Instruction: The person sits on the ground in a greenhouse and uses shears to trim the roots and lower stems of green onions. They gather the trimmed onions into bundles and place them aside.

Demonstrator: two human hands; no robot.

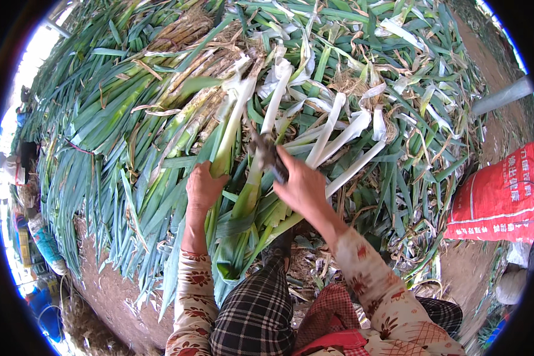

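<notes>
My left hand (202, 186) grips a leek (236, 120) low on its stalk, where the white shank turns green; its root end points away from me. My right hand (300, 180) holds a dark-handled tool (270, 155), blurred, its kind unclear, beside that leek. Several peeled leeks with white shanks (330, 129) lie around and under my right hand, leaves towards me. Beyond my left hand lie unpeeled leeks (182, 84) with brownish, soiled shanks and roots.
A large heap of green leek leaves (102, 187) spreads at the left. Stripped leaves and skins (409, 89) lie at the upper right. A red woven sack (494, 196) with printed writing and a grey metal pole (503, 95) are at the right. Bare soil (115, 289) shows lower left.
</notes>
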